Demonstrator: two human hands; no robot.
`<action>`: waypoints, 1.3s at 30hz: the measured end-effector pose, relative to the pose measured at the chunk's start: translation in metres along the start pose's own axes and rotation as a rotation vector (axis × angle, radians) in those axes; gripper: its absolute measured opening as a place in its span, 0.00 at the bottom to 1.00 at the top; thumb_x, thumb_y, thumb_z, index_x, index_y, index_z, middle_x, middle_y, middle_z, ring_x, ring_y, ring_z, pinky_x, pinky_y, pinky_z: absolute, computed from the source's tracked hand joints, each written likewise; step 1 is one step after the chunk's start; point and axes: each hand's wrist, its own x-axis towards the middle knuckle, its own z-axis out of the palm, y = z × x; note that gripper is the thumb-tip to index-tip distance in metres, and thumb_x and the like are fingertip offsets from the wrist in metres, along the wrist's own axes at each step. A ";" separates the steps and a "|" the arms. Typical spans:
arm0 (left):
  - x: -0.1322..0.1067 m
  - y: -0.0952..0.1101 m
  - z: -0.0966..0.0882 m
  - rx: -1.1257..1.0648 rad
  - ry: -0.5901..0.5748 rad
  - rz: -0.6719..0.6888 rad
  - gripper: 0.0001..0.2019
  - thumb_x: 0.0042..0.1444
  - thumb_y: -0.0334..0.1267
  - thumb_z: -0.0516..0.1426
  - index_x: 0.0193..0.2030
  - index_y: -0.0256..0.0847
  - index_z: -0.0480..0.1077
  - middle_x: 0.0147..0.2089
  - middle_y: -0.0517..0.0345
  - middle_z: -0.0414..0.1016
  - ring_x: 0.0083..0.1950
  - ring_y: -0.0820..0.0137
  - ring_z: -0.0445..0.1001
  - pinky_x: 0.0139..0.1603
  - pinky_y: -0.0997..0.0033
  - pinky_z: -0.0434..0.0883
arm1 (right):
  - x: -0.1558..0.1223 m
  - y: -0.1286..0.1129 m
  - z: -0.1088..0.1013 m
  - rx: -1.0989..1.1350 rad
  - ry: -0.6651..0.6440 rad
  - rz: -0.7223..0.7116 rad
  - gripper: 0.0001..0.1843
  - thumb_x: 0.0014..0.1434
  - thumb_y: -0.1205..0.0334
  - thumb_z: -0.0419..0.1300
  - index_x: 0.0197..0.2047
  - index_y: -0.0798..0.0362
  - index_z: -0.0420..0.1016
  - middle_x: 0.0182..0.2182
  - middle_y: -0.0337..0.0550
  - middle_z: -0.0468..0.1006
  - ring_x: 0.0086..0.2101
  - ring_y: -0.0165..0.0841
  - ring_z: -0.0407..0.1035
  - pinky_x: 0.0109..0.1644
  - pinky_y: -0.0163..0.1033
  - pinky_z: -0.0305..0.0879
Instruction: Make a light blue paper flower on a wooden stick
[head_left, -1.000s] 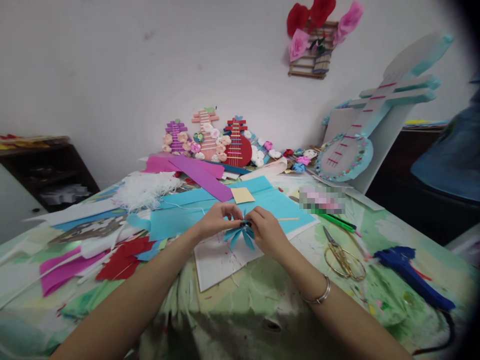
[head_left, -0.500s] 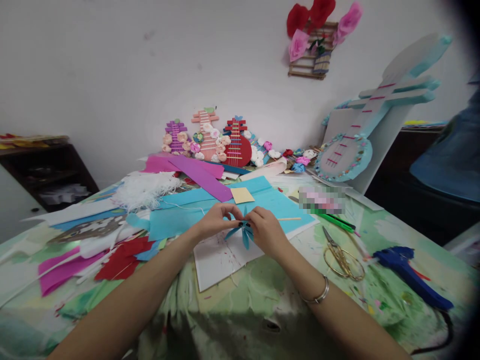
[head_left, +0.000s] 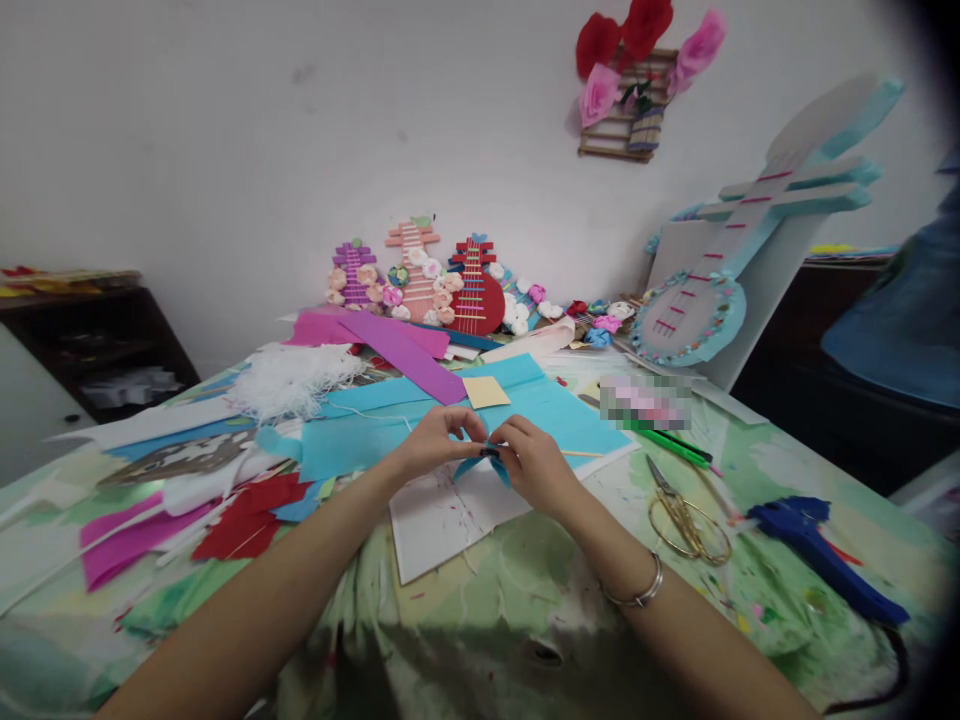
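Observation:
Both my hands meet over the front of the table, pinching a small blue paper flower (head_left: 470, 466) with pointed petals. My left hand (head_left: 444, 437) grips it from the left between thumb and fingertips. From the other side, my right hand (head_left: 536, 463) has its fingers closed on the flower's middle, hiding much of it. A thin wooden stick (head_left: 583, 454) shows just right of my right hand; whether that hand touches it, I cannot tell. Beneath lie blue paper (head_left: 540, 400) and a white board (head_left: 431, 535). A pale yellow paper square (head_left: 487, 392) rests just beyond my fingers.
Gold-handled scissors (head_left: 684, 515), a green cutter (head_left: 675, 447) and a blue glue gun (head_left: 817, 550) lie at right. White shredded strands (head_left: 292, 382) and red paper (head_left: 251, 515) lie left. Decorated paper lutes (head_left: 480, 290) stand along the wall; a large white-and-blue one (head_left: 694, 310) leans at right.
The flower has turned in my fingers: its petals sit differently and fewer show below my right hand. Both hands stay in nearly the same place.

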 end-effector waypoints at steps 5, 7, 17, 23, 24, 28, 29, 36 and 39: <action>-0.001 0.001 0.002 -0.072 0.004 -0.014 0.14 0.39 0.41 0.65 0.30 0.33 0.71 0.26 0.57 0.71 0.28 0.74 0.69 0.30 0.76 0.64 | 0.000 -0.001 -0.001 0.059 0.006 -0.002 0.11 0.50 0.77 0.51 0.32 0.53 0.66 0.33 0.42 0.68 0.32 0.30 0.63 0.34 0.34 0.57; -0.001 0.000 0.002 -0.078 0.002 -0.016 0.15 0.39 0.41 0.65 0.30 0.33 0.71 0.25 0.58 0.70 0.27 0.75 0.68 0.28 0.76 0.64 | 0.000 -0.001 -0.001 0.066 0.001 0.004 0.10 0.49 0.77 0.51 0.31 0.53 0.65 0.33 0.42 0.67 0.31 0.30 0.62 0.34 0.35 0.56; -0.002 0.002 0.001 -0.002 -0.011 -0.030 0.14 0.42 0.44 0.64 0.24 0.33 0.71 0.25 0.57 0.72 0.27 0.75 0.66 0.28 0.76 0.63 | 0.002 -0.003 -0.007 0.240 -0.001 0.050 0.06 0.49 0.74 0.54 0.28 0.54 0.65 0.28 0.39 0.65 0.28 0.27 0.60 0.32 0.33 0.55; -0.002 0.003 0.002 0.006 -0.017 -0.025 0.13 0.41 0.43 0.64 0.22 0.34 0.69 0.23 0.59 0.71 0.26 0.76 0.65 0.27 0.77 0.61 | 0.002 -0.003 -0.007 0.281 -0.016 0.058 0.05 0.49 0.73 0.56 0.29 0.54 0.66 0.28 0.38 0.66 0.28 0.27 0.60 0.32 0.33 0.55; -0.002 0.003 0.002 0.007 -0.022 -0.025 0.13 0.41 0.43 0.64 0.22 0.34 0.69 0.23 0.59 0.71 0.26 0.76 0.65 0.27 0.77 0.61 | 0.002 -0.004 -0.007 0.288 -0.017 0.061 0.06 0.48 0.74 0.56 0.30 0.54 0.67 0.28 0.38 0.67 0.29 0.27 0.60 0.32 0.32 0.55; -0.002 0.002 0.003 0.025 -0.039 -0.016 0.13 0.40 0.43 0.64 0.22 0.34 0.69 0.23 0.59 0.71 0.26 0.76 0.65 0.27 0.77 0.61 | 0.003 -0.005 -0.008 0.317 -0.065 0.086 0.07 0.48 0.75 0.55 0.30 0.54 0.68 0.27 0.37 0.70 0.28 0.26 0.60 0.32 0.32 0.55; -0.002 0.003 0.003 0.030 -0.039 -0.014 0.13 0.40 0.43 0.64 0.22 0.34 0.69 0.23 0.59 0.71 0.26 0.76 0.65 0.27 0.77 0.61 | 0.003 -0.004 -0.007 0.327 -0.078 0.099 0.07 0.49 0.75 0.55 0.30 0.54 0.68 0.26 0.36 0.70 0.27 0.26 0.61 0.32 0.32 0.55; -0.002 0.004 0.002 -0.062 -0.009 -0.019 0.17 0.38 0.46 0.66 0.23 0.34 0.69 0.24 0.58 0.71 0.26 0.75 0.65 0.28 0.76 0.62 | 0.003 -0.001 -0.006 0.330 -0.076 0.122 0.08 0.50 0.74 0.54 0.31 0.54 0.71 0.26 0.37 0.71 0.27 0.26 0.61 0.31 0.32 0.55; -0.002 0.002 0.003 -0.265 0.041 -0.013 0.20 0.44 0.52 0.62 0.26 0.34 0.68 0.25 0.58 0.70 0.27 0.75 0.67 0.29 0.76 0.63 | 0.003 -0.003 -0.008 0.350 -0.030 0.100 0.09 0.50 0.75 0.52 0.31 0.54 0.70 0.27 0.37 0.71 0.27 0.26 0.61 0.31 0.32 0.56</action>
